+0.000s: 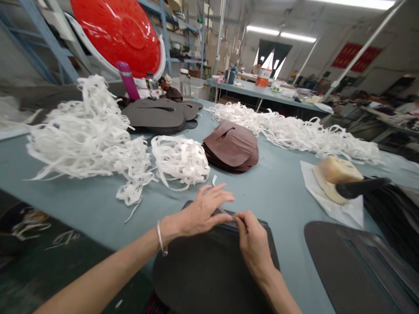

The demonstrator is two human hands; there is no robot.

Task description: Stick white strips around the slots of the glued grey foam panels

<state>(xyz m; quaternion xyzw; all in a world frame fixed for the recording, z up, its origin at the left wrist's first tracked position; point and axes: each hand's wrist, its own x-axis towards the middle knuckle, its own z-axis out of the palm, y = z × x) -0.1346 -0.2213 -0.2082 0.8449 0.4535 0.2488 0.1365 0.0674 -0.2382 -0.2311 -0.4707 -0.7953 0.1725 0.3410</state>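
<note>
A dark grey, round-cornered sheet piece (209, 270) lies at the table's front edge, under both hands. Over its far edge, my left hand (204, 209) is open with its fingers stretched to the right, and a bracelet circles that wrist. My right hand (252, 237) is closed in a pinch on a thin narrow strip (225, 212) that runs toward the left thumb. The strip's far end is hidden by the left hand. Just beyond the hands is a small white scrap (214, 180), and past it a stack of brown cut pieces (232, 146).
White ribbon heaps lie at left (85, 135), centre (183, 161) and back right (301, 131). Dark cut pieces (157, 114) sit behind. At right are a black-handled tool with a pale block (338, 172) on white paper and a dark grey panel (347, 266). A purple bottle (128, 81) stands back left.
</note>
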